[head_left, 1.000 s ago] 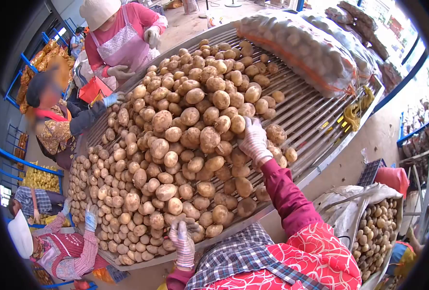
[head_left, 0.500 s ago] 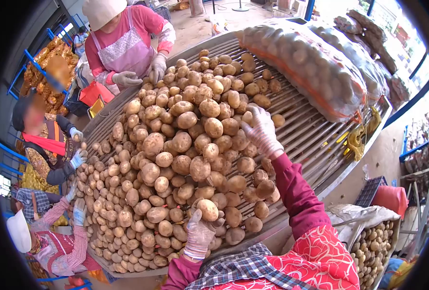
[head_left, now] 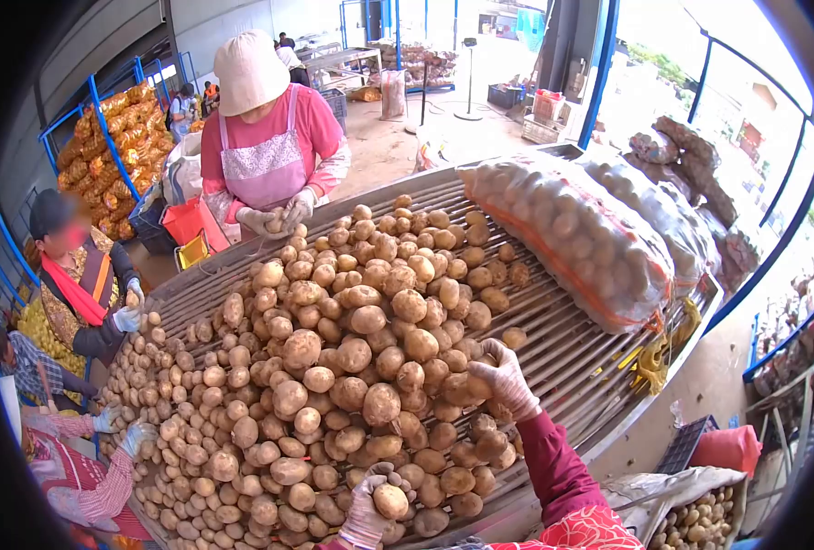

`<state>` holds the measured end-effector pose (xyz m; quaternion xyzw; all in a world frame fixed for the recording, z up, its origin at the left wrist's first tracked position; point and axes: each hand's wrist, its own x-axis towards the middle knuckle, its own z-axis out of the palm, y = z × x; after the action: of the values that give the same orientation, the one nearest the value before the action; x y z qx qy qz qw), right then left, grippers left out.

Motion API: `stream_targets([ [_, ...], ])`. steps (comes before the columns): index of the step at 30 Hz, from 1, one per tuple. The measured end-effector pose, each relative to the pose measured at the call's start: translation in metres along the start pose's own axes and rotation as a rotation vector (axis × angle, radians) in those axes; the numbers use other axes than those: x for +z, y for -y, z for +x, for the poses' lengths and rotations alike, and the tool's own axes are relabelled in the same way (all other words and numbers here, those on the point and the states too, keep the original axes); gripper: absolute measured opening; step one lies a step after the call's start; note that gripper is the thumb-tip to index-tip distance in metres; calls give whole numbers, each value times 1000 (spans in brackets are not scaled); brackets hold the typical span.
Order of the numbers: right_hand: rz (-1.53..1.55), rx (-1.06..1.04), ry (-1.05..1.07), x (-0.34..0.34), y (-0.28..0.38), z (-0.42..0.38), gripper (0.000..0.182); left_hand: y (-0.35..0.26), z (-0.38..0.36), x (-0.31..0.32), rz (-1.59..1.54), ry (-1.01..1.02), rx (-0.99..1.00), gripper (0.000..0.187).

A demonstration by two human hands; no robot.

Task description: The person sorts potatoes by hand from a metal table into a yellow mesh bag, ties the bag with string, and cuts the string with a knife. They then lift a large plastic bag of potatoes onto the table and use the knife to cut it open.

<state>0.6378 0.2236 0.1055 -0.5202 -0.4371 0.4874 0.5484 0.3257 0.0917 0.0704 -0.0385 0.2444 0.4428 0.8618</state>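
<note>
A heap of brown potatoes (head_left: 333,367) covers much of a slatted metal sorting table (head_left: 553,316). At the near edge, my left hand (head_left: 363,522), in a pale work glove, is closed around a round potato (head_left: 390,501). My right hand (head_left: 509,380), gloved too, reaches to the heap's right side. Its fingers are bent in against a potato (head_left: 462,390), whose edge the fingertips partly hide. One loose potato (head_left: 514,338) lies on the slats just beyond that hand.
Filled mesh sacks (head_left: 576,234) of potatoes lie on the table's far right. Across stands a co-worker in a pink apron (head_left: 260,174); other co-workers (head_left: 86,275) sort along the left edge. A potato-filled container (head_left: 700,518) and a dark crate (head_left: 686,445) are at the right.
The camera view has tilted up. My right hand has drawn back nearer along the heap's right side. My left hand still holds its potato. The co-worker opposite has brought both hands together.
</note>
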Motion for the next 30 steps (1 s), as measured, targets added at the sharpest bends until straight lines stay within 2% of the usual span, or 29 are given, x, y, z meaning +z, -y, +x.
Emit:
stream_targets([
  [1, 218, 43, 13, 15, 14, -20, 22, 1, -3, -2, -5, 4, -2, 24],
  [2, 115, 7, 24, 28, 20, -35, 20, 1, -7, -1, 43, -5, -52, 27],
  [3, 114, -11, 33, 51, 38, -54, 21, 0, -11, 2, 91, -10, -100, 31],
  [4, 142, 8, 88, 67, 33, -65, 19, -1, -19, 11, 229, -45, -128, 35],
  [5, 169, 26, 144, 84, 26, -79, 18, 1, -21, 17, 226, -35, -123, 35],
  [7, 248, 44, 204, 127, 31, -108, 17, 3, -32, 22, 373, 111, -83, 45],
  [9, 209, 64, 259, 155, 6, -130, 19, -1, -42, -17, 409, 119, -44, 62],
  [10, 184, 22, 250, 171, 4, -140, 21, -7, -51, -27, 355, 194, -135, 65],
  [11, 254, 85, 290, 178, 7, -149, 22, -10, -59, -38, 295, 266, -223, 68],
  [12, 313, 85, 251, 187, 11, -154, 22, -12, -65, -40, 268, 261, -181, 70],
  [15, 360, 40, 91, 215, 16, -168, 23, -25, -113, -6, 78, -87, 94, 67],
  [16, 369, 30, 55, 219, 1, -166, 24, -43, -130, -30, 51, 130, -27, 62],
  [17, 277, 31, 77, 228, 26, -176, 24, -53, -139, -39, 62, 103, 74, 59],
  [19, 497, 106, 106, 241, -4, -180, 23, -71, -156, -68, -70, 108, 183, 57],
  [23, 607, 291, 272, 279, -40, -201, 23, -96, -218, -124, -139, -11, 527, 56],
  [25, 474, 326, 253, 309, -41, -221, 24, -103, -255, -155, -173, -53, 700, 55],
  [27, 455, 358, 413, 307, -74, -215, 34, -100, -299, -182, -324, -190, 822, 53],
  [28, -182, -125, 480, 319, -66, -223, 40, -95, -313, -212, -363, -205, 935, 51],
  [29, -482, -455, 540, 330, -63, -226, 49, -88, -328, -233, -395, -213, 1042, 48],
  [30, -751, -812, 495, 342, -59, -227, 60, -82, -350, -237, -444, -277, 1125, 47],
])
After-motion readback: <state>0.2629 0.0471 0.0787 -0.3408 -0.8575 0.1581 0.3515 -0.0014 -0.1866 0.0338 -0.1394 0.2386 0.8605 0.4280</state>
